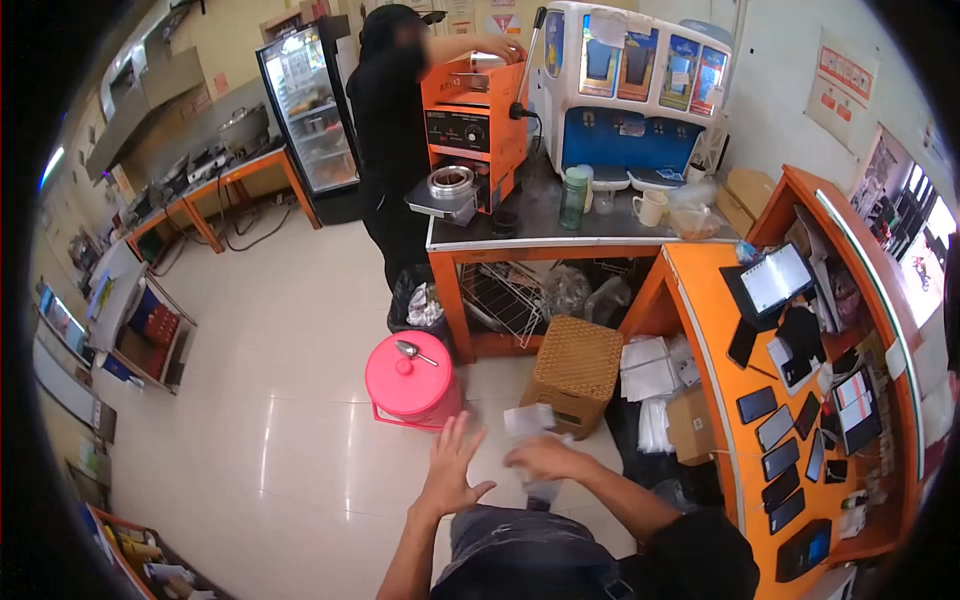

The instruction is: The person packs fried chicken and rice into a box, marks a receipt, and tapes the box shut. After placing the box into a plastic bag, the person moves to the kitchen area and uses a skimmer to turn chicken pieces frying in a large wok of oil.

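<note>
My left hand [453, 470] is raised over the floor just in front of a pink lidded bucket [400, 385], its fingers spread and holding nothing. A metal scoop [415, 352] lies on the bucket's lid. To the right, my right hand [543, 459] is curled beside some whitish, blurred paper or plastic [527, 420]; what it holds, if anything, is smeared by motion. Behind it stands a brown woven stool [578, 365]. White papers [650, 368] lie right of the stool.
A co-worker in black [385, 130] stands at an orange machine [470, 130] on the counter [600, 235], beside a drink dispenser [640, 90]. Several phones lie on the orange desk [700, 290] at right. A black bin [410, 295] stands behind the bucket.
</note>
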Motion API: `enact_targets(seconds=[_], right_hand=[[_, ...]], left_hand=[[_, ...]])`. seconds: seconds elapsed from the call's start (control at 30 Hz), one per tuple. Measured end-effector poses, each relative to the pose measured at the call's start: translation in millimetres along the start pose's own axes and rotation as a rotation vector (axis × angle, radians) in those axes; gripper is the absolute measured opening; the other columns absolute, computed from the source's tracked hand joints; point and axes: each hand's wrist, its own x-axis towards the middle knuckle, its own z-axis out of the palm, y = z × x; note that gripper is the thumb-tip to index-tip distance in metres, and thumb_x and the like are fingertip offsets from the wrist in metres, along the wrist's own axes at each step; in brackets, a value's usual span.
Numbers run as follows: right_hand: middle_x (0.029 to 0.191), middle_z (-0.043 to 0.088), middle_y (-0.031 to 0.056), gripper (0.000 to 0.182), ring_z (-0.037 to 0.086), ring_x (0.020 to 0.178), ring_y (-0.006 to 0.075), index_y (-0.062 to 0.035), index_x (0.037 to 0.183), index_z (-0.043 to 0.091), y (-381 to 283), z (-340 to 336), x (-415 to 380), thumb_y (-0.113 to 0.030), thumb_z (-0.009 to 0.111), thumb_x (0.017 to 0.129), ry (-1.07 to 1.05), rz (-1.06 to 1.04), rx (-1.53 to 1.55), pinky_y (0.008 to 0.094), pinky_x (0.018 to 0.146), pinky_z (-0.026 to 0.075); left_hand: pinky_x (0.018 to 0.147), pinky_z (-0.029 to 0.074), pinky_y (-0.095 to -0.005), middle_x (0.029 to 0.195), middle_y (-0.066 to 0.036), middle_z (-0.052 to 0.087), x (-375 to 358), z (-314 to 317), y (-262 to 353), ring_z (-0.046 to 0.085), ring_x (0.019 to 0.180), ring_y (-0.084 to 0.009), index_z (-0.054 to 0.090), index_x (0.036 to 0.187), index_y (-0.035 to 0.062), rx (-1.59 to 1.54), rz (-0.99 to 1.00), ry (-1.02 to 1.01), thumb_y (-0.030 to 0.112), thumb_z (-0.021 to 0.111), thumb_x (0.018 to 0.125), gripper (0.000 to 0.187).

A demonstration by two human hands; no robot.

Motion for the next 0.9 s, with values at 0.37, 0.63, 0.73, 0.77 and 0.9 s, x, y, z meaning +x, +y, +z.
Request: enact_targets(seconds=[0.37, 0.63, 0.73, 0.77, 0.9], right_hand=[[0.076, 0.064, 0.0187, 0.018, 0.063, 0.076, 0.04, -0.0075, 0.085, 0.067, -26.9, -47.7, 126.8, -0.024, 0.063, 0.079, -0.051, 0.311, -0.162, 0.0474, 0.068, 0.05], [0.078, 0.065, 0.0184, 0.014, 0.063, 0.078, 0.0356, -0.0067, 0.081, 0.064, -26.4, -5.3, 222.5, -0.019, 0.062, 0.074, -0.067, 0.345, -0.146, 0.0459, 0.067, 0.049], [0.08, 0.065, 0.0176, 0.015, 0.062, 0.08, 0.0367, -0.0064, 0.082, 0.064, -32.9, -10.8, 232.9, -0.019, 0.06, 0.076, -0.06, 0.471, -0.211, 0.0459, 0.068, 0.049], [0.08, 0.065, 0.0175, 0.015, 0.062, 0.081, 0.0367, -0.0063, 0.082, 0.064, -34.9, -8.1, 234.1, -0.02, 0.059, 0.077, -0.054, 0.539, -0.166, 0.046, 0.069, 0.048], [0.084, 0.065, 0.0178, 0.017, 0.061, 0.086, 0.0362, -0.0061, 0.084, 0.066, -27.5, -2.6, 240.2, -0.019, 0.056, 0.079, -0.036, 0.68, -0.128, 0.0465, 0.074, 0.048]], left_hand=[[0.086, 0.04, -0.0481, 0.084, -0.01, 0.068, 63.5, -9.0, -137.2, 0.062, 0.088, -0.0296, 0.071, 0.09, 0.013, 0.037, 0.048, -0.292, 0.026, 0.056, 0.086, 0.021], [0.075, 0.049, -0.0431, 0.092, -0.022, 0.065, 108.0, -30.6, -237.0, 0.061, 0.084, -0.0388, 0.066, 0.099, 0.0067, -0.241, 0.102, -0.593, 0.023, 0.066, 0.074, 0.03], [0.072, 0.048, -0.0429, 0.088, -0.022, 0.064, 105.7, -28.3, -271.1, 0.061, 0.083, -0.0381, 0.064, 0.09, 0.0034, -0.328, 0.092, -0.567, 0.021, 0.067, 0.073, 0.024], [0.071, 0.048, -0.0428, 0.087, -0.022, 0.064, 103.8, -28.4, -279.3, 0.061, 0.083, -0.0381, 0.062, 0.085, 0.0022, -0.334, 0.097, -0.535, 0.02, 0.067, 0.073, 0.022], [0.076, 0.048, -0.0423, 0.089, -0.021, 0.063, 112.0, -23.4, -299.2, 0.061, 0.087, -0.0374, 0.063, 0.082, 0.0004, -0.397, 0.1, -0.487, 0.019, 0.064, 0.076, 0.019]])
